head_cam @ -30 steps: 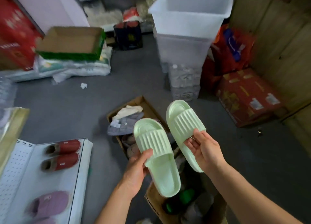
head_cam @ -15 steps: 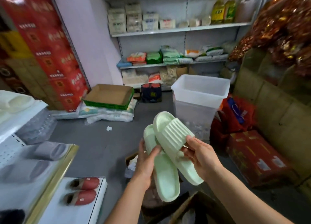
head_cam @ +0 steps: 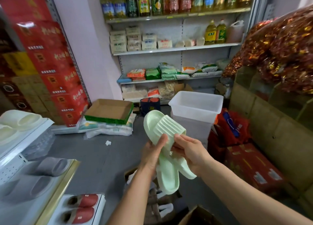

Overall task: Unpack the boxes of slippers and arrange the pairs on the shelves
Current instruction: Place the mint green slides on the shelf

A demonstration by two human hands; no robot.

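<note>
Holding both pale green slippers (head_cam: 163,131) stacked together in mid-air, I see their long axis run from upper left, toes toward the far shelving, down to the heels near me. My left hand (head_cam: 152,155) pinches them with thumb across the ribbed strap; my right hand (head_cam: 190,152) curls around the other side. Below, an open cardboard box (head_cam: 157,206) holds mixed slippers. On the left shelf's (head_cam: 12,163) front edge sit grey slippers (head_cam: 50,166); bare grey floor (head_cam: 94,158) lies between.
</note>
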